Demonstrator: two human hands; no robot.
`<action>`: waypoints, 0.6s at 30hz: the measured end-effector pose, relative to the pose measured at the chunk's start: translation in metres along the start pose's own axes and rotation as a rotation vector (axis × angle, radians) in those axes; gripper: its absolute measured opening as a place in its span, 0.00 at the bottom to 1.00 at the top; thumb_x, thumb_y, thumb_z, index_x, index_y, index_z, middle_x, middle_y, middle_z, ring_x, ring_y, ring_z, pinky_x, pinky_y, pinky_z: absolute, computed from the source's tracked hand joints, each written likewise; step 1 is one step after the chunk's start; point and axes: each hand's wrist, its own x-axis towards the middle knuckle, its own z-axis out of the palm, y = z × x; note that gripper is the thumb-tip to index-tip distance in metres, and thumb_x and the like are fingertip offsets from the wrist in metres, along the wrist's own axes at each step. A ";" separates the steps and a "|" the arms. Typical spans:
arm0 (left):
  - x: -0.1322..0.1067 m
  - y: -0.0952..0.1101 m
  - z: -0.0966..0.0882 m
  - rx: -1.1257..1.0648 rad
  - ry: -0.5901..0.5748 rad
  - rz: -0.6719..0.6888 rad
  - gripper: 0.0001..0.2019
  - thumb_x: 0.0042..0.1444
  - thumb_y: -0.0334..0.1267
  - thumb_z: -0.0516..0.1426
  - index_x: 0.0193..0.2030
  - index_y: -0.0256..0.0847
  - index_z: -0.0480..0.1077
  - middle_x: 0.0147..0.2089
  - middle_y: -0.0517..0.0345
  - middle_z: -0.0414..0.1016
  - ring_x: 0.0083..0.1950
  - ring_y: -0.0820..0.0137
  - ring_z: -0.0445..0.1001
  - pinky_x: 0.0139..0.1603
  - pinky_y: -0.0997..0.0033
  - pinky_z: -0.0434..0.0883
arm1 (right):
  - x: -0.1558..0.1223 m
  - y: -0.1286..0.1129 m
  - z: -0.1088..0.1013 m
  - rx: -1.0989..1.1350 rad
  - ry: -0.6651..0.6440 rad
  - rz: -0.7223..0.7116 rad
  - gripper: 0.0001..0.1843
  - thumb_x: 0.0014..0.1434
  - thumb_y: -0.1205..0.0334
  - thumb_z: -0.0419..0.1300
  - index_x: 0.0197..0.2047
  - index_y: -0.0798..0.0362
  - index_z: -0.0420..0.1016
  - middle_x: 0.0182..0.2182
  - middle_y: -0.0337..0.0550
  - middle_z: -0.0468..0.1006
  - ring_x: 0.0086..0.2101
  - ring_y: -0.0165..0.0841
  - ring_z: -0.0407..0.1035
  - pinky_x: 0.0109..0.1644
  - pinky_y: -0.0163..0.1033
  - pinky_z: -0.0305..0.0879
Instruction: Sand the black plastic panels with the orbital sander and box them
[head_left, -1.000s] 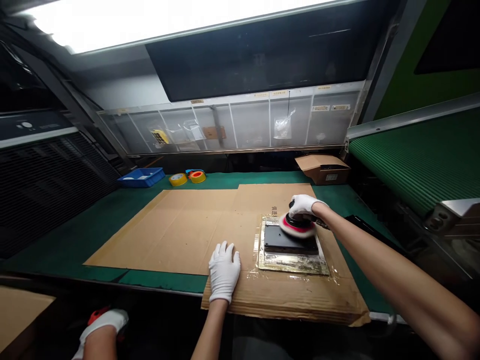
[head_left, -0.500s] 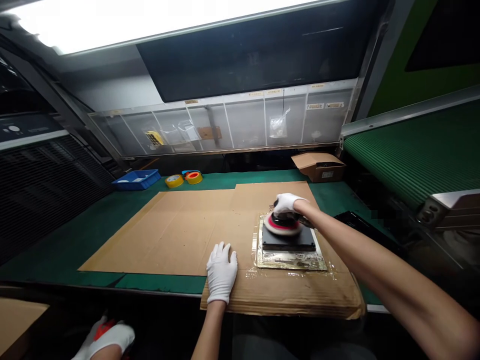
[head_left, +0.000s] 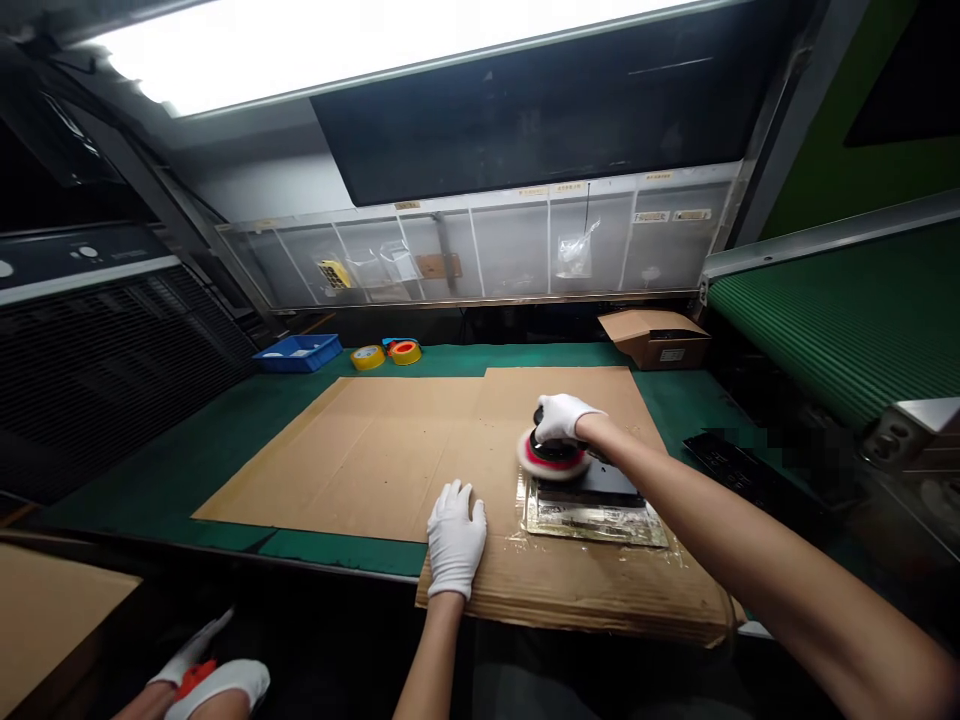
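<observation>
My right hand (head_left: pixel 564 416), in a white glove, is wrapped round a polisher (head_left: pixel 551 456) with a red-edged, whitish round pad. The pad rests over the left part of a flat dark panel (head_left: pixel 611 480). Under the panel is a worn, shiny plate (head_left: pixel 592 524) taped onto stacked cardboard (head_left: pixel 600 585). My left hand (head_left: pixel 456 535), gloved too, lies flat with its fingers stretched on the cardboard near the front edge, left of the plate. It holds nothing.
A wide cardboard sheet (head_left: pixel 375 455) covers much of the green table (head_left: pixel 135 460). Behind it are a blue tray (head_left: pixel 300 353), yellow tape rolls (head_left: pixel 367 358) and an open carton (head_left: pixel 652 338). A co-worker's gloved hands (head_left: pixel 225 685) are low at left. A green conveyor (head_left: pixel 832 310) runs at right.
My right hand has moved the polisher leftward across the dark panel, baring more of its right side. My left hand stays on the cardboard. The whole view has shifted slightly.
</observation>
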 end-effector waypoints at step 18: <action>0.006 0.005 -0.007 0.019 -0.012 -0.005 0.17 0.66 0.36 0.56 0.57 0.35 0.79 0.67 0.42 0.73 0.70 0.50 0.69 0.72 0.50 0.67 | -0.024 0.135 -0.005 -0.024 0.297 0.402 0.30 0.62 0.51 0.59 0.64 0.52 0.66 0.54 0.61 0.74 0.47 0.52 0.77 0.45 0.47 0.71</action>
